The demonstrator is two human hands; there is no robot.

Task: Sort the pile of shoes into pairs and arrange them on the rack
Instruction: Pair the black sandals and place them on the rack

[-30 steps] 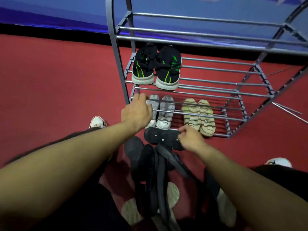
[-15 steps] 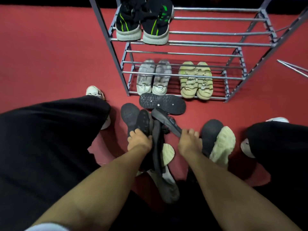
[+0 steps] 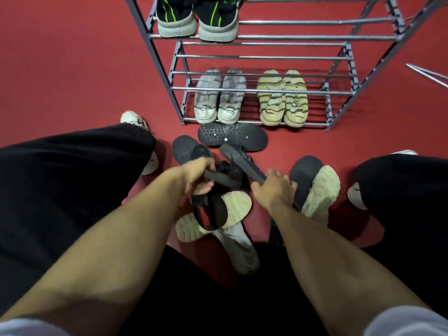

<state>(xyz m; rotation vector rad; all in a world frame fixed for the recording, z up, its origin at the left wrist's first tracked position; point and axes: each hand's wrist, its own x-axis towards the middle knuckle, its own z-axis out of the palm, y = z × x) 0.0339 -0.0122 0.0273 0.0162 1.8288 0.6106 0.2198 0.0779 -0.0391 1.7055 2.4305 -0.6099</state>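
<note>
On the red floor [image 3: 72,69] before the rack [image 3: 266,90], the left hand [image 3: 197,177] is curled around a black sandal strap [image 3: 218,178] in the pile of shoes [image 3: 225,209]. The right hand [image 3: 274,187] grips the heel of a black shoe [image 3: 242,161], raised at a tilt. Grey sneakers [image 3: 219,98] and beige sneakers [image 3: 282,98] sit paired on the rack's lowest shelf.

Six racked shoes [image 3: 219,98], perhaps eight loose.
</note>
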